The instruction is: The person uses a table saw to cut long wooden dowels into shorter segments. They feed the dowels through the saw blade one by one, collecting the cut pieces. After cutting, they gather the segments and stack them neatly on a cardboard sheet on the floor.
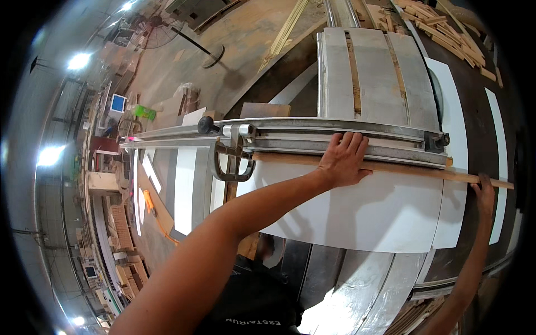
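A long, narrow wooden strip (413, 170) lies along the near side of a metal fence (391, 135), over a large white panel (346, 215). My left hand (343, 161) reaches across the strip, its fingers bent over the fence and its thumb against the wood. Farther right, my right hand (484, 194) pinches the strip close to its right end, which sticks out past the fence. Left of my left hand, a metal stop with a loop handle (231, 162) sits on the fence, beside a black knob (207, 125).
Beyond the fence is a grooved metal table (379, 75). Wooden offcuts (446, 36) are heaped at the far right, near a white strip (496, 162) on the dark surface. An orange-handled tool (148, 202) lies at left. A standing fan (153, 30) is farther back.
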`<state>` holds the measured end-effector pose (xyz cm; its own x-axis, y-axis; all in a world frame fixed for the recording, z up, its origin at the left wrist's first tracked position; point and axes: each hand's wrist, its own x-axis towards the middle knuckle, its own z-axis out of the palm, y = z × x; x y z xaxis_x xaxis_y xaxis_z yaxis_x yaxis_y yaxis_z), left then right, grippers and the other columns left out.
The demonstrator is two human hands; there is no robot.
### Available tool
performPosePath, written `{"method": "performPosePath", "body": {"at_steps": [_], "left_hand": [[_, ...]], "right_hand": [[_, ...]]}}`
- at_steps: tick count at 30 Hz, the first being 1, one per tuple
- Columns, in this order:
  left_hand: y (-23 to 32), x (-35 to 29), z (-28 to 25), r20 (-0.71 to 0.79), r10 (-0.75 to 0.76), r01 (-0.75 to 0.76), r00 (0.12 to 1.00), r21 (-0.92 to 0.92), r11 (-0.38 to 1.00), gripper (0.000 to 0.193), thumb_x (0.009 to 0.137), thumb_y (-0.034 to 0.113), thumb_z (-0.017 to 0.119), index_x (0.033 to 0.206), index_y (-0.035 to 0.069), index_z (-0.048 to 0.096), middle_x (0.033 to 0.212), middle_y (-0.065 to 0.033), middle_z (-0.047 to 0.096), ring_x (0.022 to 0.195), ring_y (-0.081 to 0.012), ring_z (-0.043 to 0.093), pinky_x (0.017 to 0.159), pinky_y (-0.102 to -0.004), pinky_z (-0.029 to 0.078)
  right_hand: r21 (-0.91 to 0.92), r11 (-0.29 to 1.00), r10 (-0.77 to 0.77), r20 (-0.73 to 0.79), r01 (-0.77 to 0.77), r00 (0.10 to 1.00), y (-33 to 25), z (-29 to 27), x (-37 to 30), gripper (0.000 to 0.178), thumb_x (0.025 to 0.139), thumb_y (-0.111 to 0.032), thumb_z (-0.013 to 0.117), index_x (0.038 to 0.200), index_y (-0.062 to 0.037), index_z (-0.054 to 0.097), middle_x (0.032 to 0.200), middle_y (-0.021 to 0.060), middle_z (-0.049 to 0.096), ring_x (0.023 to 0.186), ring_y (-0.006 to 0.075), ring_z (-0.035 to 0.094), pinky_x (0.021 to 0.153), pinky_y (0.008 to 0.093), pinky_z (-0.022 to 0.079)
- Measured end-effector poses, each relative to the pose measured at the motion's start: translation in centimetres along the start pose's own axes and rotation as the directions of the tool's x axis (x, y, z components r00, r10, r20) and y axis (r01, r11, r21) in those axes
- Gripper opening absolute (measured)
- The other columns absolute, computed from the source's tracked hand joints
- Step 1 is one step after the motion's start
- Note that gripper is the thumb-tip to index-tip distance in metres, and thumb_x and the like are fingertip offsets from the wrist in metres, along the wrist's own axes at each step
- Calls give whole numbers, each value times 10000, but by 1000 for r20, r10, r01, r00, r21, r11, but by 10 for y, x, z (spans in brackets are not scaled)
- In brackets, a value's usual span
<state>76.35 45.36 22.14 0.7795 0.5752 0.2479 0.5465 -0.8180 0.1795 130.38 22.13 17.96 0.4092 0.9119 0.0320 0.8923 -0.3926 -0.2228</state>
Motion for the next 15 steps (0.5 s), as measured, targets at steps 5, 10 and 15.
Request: {"method": "performPosePath", "body": {"at_steps": [5,10,15], "left_hand": [[11,5,-1,29,-55,55,998,6,998,811,728,573,779,1229,-26,559,1137,-136,531,1090,-312,501,953,-488,373],[56,45,26,10,17,-17,1000,19,1000,841,763,615,735,1291,-15,558,1170,-140,529,1111,-309,484,950,-496,371],[84,69,37,20,13,-14,1000,54,998,813,754,611,751,1267,-1,598,1139,-112,553,1070,-281,506,919,-461,390]], "right_hand": [[-24,999,-37,-37,36,999,-14,-4,0,470,826,-37,777,1261,43,619,1240,216,649,1103,338,653,964,411,526],[-1,999,38,-1,-38,999,-32,-11,6,475,837,-160,786,1250,31,650,1230,217,673,1164,349,641,998,410,522],[-70,998,-2,-19,1,1000,-47,-25,8,482,791,-193,820,1187,31,662,1223,179,671,1097,372,649,924,433,542]]}}
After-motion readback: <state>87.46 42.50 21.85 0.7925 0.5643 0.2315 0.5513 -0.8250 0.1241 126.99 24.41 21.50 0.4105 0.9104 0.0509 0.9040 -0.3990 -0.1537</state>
